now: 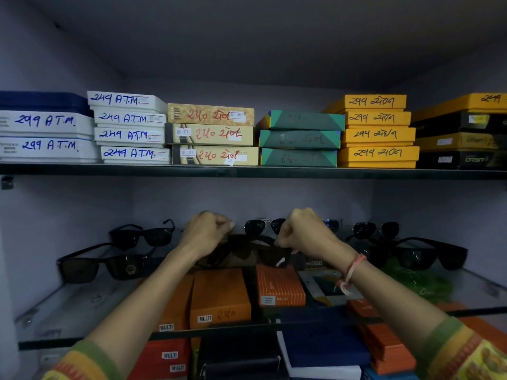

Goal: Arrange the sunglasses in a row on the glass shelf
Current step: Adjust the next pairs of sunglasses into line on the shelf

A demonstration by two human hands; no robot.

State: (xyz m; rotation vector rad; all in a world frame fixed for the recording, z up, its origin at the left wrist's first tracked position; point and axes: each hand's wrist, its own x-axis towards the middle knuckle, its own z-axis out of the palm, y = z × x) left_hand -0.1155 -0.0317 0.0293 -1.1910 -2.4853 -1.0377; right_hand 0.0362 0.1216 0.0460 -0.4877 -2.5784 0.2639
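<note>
We hold one pair of dark sunglasses (252, 250) between both hands over the middle of the glass shelf (82, 305). Our left hand (207, 231) is closed on the left end of the frame and our right hand (303, 233) pinches the right end near the hinge, so each hand is shut on that same pair. Gripping at both ends probably lets us keep the frame level and square to the front edge as we set it down. Other sunglasses already sit on the shelf: two black pairs on the left (109, 263), an aviator pair at the back (264, 226), and more on the right (428, 249). The middle gap looks like the place meant for ours. Orange boxes (220, 296) lie beneath the glass, and stacked boxes (214, 134) fill the shelf above.
</note>
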